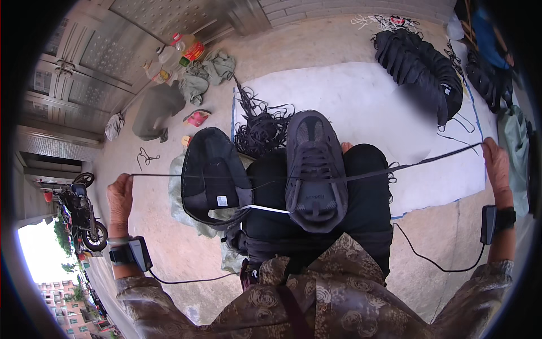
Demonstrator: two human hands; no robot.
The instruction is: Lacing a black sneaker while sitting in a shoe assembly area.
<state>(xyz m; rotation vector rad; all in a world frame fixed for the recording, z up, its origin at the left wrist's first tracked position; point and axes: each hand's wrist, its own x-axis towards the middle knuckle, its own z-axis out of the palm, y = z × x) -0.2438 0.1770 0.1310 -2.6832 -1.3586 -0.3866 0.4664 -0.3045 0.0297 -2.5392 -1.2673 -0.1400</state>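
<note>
A long black shoelace (418, 162) is stretched wide between my two hands. My left hand (119, 200) pinches one end at far left, and my right hand (497, 164) grips the other end at far right. Between them, a dark grey shoe upper (316, 195) rests on my lap with lacing across its front. The shoelace crosses it; whether it runs through the eyelets I cannot tell. A second dark upper (212, 150), showing its lining and a small white label, lies beside my left leg. A white strip (268, 209) joins the two uppers.
Black laces (262, 130) lie tangled beyond my lap on a white sheet (350, 85). Stacked dark uppers (418, 62) stand at far right. Plastic bottles (186, 48) and grey cloths (206, 73) sit by the metal doors. A motorcycle (84, 217) is parked at left.
</note>
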